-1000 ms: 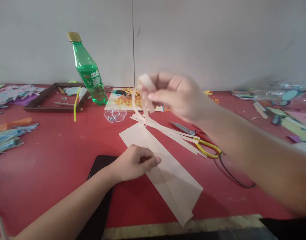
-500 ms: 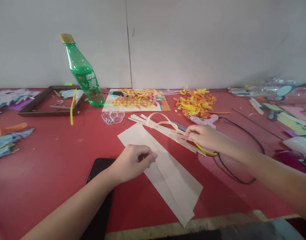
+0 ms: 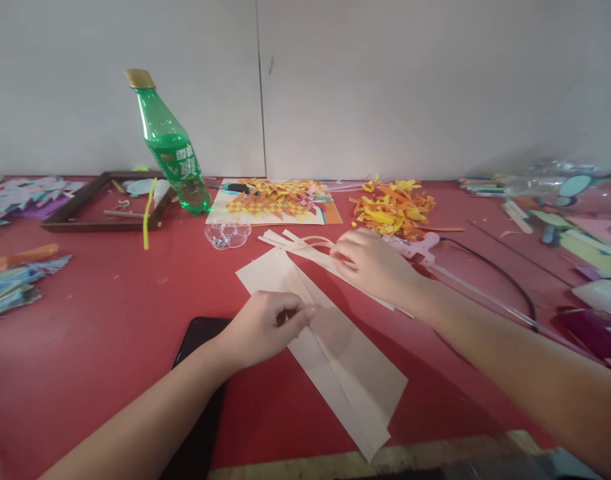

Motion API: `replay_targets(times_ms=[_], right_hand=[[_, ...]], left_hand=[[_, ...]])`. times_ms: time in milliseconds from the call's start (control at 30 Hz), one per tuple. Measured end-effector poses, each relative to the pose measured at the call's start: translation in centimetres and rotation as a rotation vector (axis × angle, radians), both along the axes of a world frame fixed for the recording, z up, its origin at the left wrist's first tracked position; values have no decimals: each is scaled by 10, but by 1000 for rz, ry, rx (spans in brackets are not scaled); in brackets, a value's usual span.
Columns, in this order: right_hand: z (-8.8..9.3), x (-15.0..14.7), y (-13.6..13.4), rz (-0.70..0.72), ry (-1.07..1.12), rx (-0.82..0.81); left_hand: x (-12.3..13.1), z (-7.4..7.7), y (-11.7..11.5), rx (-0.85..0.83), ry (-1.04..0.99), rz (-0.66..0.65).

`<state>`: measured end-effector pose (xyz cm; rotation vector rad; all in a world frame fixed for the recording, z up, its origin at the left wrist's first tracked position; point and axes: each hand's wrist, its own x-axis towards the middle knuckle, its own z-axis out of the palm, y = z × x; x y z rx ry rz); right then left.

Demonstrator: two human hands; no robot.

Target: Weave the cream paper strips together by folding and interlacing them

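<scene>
My left hand (image 3: 268, 327) is closed in a pinch over a cream paper sheet (image 3: 355, 353) with a fold or a second layer running along it. What its fingertips hold, if anything, is too blurred to tell. My right hand (image 3: 372, 263) has curled fingers and is above several narrow cream paper strips (image 3: 285, 241), some of them looped. Whatever lies between its fingers is hidden. Just behind the right hand lies a pink glue gun (image 3: 418, 247), with a clear glue stick (image 3: 485, 293) stretching away to the right.
A green bottle (image 3: 172, 157) stands at the back left, beside a dark wooden frame (image 3: 75, 227). Behind the strips are a clear bead dish (image 3: 228, 235), yellow-orange woven paper (image 3: 275, 203) and a heap of shreds (image 3: 392, 207). A black phone (image 3: 205, 400) lies under my left forearm.
My right hand has moved left and slightly up over the strips. The curved yellow piece seen under it before is now out of sight. My left hand has stayed in place.
</scene>
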<state>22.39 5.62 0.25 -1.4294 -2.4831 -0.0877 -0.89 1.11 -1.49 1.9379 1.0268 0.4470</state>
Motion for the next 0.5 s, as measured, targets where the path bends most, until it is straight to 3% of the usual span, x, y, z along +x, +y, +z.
replay_targets(times_ms=[100, 233, 500], right_hand=[[-13, -14, 20, 60, 45, -62], [-24, -24, 41, 25, 125, -195], [-22, -29, 46, -28, 143, -234]], left_hand=[[-1, -1, -1, 4, 3, 5], [-1, -2, -1, 10, 4, 11], [-1, -3, 0, 11, -3, -3]])
